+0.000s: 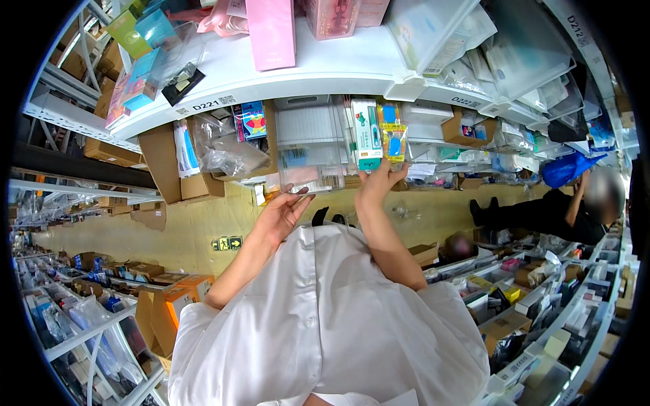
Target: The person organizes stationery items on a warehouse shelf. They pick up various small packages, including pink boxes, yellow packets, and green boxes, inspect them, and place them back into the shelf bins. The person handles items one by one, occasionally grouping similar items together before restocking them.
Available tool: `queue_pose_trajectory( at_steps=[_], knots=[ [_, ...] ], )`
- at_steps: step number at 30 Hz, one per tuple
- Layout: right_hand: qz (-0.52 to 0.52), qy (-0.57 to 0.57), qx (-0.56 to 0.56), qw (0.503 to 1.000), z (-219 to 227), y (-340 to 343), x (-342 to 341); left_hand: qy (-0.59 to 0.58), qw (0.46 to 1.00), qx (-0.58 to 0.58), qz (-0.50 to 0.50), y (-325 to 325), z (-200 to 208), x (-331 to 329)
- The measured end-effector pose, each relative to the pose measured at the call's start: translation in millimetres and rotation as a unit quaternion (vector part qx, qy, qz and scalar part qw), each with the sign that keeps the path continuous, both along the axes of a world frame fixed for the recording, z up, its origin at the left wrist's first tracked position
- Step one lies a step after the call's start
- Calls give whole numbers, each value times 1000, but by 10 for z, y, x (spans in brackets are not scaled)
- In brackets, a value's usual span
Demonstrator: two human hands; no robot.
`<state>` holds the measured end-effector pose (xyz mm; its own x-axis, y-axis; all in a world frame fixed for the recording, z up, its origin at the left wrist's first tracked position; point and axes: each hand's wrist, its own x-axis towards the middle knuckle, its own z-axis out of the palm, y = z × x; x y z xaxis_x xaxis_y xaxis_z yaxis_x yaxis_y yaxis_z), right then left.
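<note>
My right hand (pixel 380 184) is raised to the lower shelf, its fingers curled at the lower ends of a white-and-green box (pixel 366 135) and a yellow packet with a blue front (pixel 394 143). Box and packet stand side by side, and the thumb is near the box's bottom edge. How the palm meets them is hidden. My left hand (pixel 279 215) hangs in front of a clear plastic bin (pixel 311 152), palm partly up, fingers apart and holding nothing. Left of that bin sits an open cardboard box (pixel 160 162) with plastic-wrapped goods and a colourful packet (pixel 250 122).
Above runs a white shelf (pixel 325 71) carrying a pink box (pixel 271 34) and clear bags. A small carton (pixel 468 130) sits further right. Behind me are more stocked shelves (pixel 535 352). On the right, another person in dark clothes (pixel 542 215) handles a blue bag (pixel 570 169).
</note>
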<state>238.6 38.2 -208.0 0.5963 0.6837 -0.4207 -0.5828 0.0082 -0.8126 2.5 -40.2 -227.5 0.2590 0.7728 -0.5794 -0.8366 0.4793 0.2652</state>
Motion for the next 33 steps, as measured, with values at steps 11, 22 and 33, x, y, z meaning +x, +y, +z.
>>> queue_pose_trajectory(
  at_steps=[11, 22, 33],
  knots=[
    [-36, -12, -11, 999, -43, 455, -219, -15, 1000, 9, 11, 179, -108, -39],
    [-32, -29, -23, 999, -144, 440, -282, -23, 999, 21, 12, 279, -139, -73],
    [74, 39, 18, 996, -367, 215, 22, -14, 999, 33, 21, 374, -89, -90]
  ],
)
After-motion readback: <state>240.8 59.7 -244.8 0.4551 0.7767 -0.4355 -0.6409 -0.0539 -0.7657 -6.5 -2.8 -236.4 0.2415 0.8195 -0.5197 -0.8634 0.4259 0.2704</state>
